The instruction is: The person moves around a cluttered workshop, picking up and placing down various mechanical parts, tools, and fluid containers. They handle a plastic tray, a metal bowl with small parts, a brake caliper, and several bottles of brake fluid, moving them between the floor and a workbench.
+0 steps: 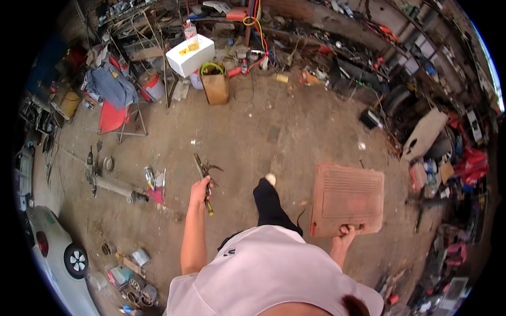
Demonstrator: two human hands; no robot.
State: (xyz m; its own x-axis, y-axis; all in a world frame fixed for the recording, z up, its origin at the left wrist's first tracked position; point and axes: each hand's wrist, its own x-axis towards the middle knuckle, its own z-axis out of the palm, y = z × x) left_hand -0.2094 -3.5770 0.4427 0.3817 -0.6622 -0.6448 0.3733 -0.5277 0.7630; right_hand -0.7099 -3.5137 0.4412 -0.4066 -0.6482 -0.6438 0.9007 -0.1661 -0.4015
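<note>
My left hand (200, 190) is closed around a bundle of hand tools (202, 167). Dark metal jaws and a curved handle stick out above the fist, and a yellow-tipped handle pokes out below; their exact kinds are hard to make out. On the other side, my right hand (344, 234) grips the handle slot of a flat, dusty red tool case (349, 197). The case hangs closed, its ribbed face up toward me. One dark-trousered leg (269, 203) is stretched forward between the two hands.
A metal shaft assembly (113, 185) and a spray can (149, 178) lie on the floor at left. Behind them stands a red folding chair (112, 120). A white box (191, 57) and a cardboard box (215, 88) are ahead. Clutter lines the right; a silver car (55, 247) stands lower left.
</note>
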